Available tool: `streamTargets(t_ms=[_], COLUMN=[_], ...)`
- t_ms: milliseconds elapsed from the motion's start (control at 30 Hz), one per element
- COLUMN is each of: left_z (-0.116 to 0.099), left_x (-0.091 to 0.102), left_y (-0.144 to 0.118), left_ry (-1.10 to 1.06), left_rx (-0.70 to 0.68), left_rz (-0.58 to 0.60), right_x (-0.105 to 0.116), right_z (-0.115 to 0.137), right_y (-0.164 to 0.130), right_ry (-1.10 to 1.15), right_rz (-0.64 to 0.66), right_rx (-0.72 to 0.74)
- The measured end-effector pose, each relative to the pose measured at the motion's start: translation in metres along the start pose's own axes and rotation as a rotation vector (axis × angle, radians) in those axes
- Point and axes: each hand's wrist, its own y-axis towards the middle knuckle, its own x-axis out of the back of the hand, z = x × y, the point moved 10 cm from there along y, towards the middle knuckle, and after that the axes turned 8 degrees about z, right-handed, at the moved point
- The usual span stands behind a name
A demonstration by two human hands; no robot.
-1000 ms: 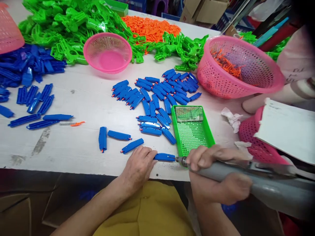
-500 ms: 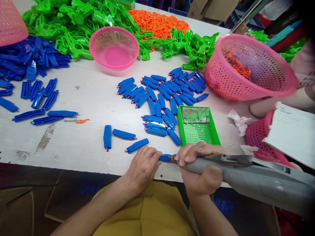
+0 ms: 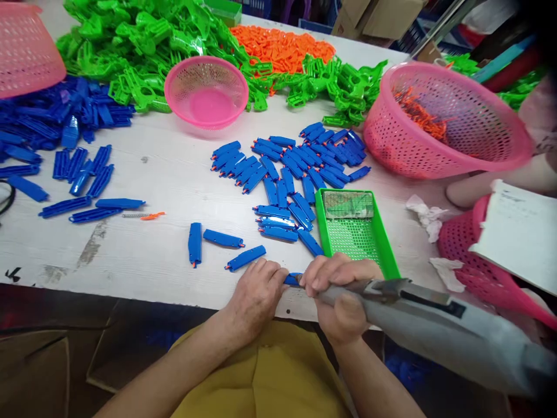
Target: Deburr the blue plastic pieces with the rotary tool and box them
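My left hand [image 3: 256, 296] is closed on a blue plastic piece [image 3: 293, 279] near the table's front edge; most of the piece is hidden under the fingers. My right hand [image 3: 342, 290] wraps round the front of a grey power screwdriver [image 3: 418, 325]. Its tip meets the blue piece, though my fingers partly cover that contact. Just beyond my left hand lie loose blue pieces with orange tips, the closest being a blue piece [image 3: 246, 258] set at a slant. Right behind my right hand stands a green perforated tray [image 3: 387, 249] with a flat, worn block [image 3: 348, 205] inside.
Many finished-looking blue pieces [image 3: 298, 159] spread across the middle. A spring with an orange part [image 3: 152, 216] lies left. Green shells [image 3: 143, 40], orange parts [image 3: 282, 49] and a pink basket [image 3: 206, 119] fill the back. A larger pink basket [image 3: 435, 157] stands right, near another person's arm [image 3: 500, 188].
The screwdriver's rear end has swung down and toward me, and my right hand has shifted slightly left. My left hand stays on the blue piece. The view has moved a little.
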Motion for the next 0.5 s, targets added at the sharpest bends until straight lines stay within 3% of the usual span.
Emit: streamTargets(t_ms=[200, 367, 500], left_z=[-0.003, 0.022, 0.044], left_x=[0.008, 0.056, 0.086], left_y=[-0.001, -0.020, -0.029], left_ry=[0.149, 0.320, 0.448], left_rx=[-0.035, -0.018, 0.038], left_rz=[0.063, 0.066, 0.072], right_x=[0.033, 0.078, 0.108], right_z=[0.011, 0.049, 0.058], right_y=[0.010, 0.006, -0.004], right_ry=[0.049, -0.048, -0.086], right_rz=[-0.104, -0.167, -0.255], right_rx=[-0.011, 0.062, 0.064])
